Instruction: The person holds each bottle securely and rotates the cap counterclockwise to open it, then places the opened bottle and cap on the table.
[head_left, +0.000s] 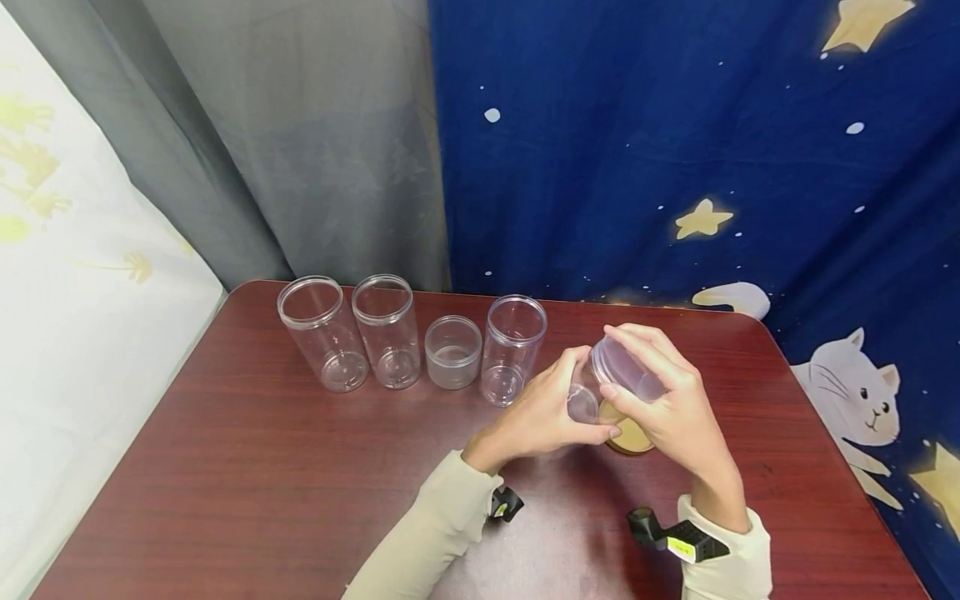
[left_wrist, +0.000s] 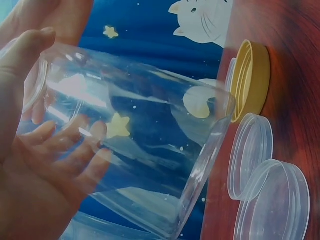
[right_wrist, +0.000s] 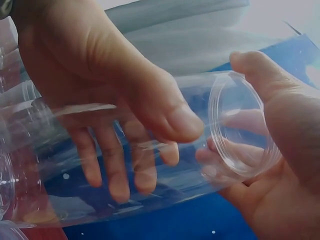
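Observation:
A clear plastic jar (head_left: 582, 403) is held tilted above the table, its ridged rim (right_wrist: 220, 120) toward my right hand. My left hand (head_left: 546, 408) grips its body, thumb on one side and fingers seen through the plastic. The right hand (head_left: 671, 400) holds the rim end, fingers and thumb curled round it. Whether a lid covers that mouth I cannot tell. Below the jar lies a gold lid (left_wrist: 252, 82), partly hidden by the hands in the head view. Two clear lids (left_wrist: 251, 155) lie beside it in the left wrist view.
Left of the hands stand tall clear jars: one (head_left: 330, 350) at far left, another (head_left: 390, 342) beside it, and one (head_left: 510, 358) close to my left hand. A short clear jar (head_left: 453, 358) is among them. Curtains (head_left: 600, 150) hang behind the reddish table (head_left: 300, 500).

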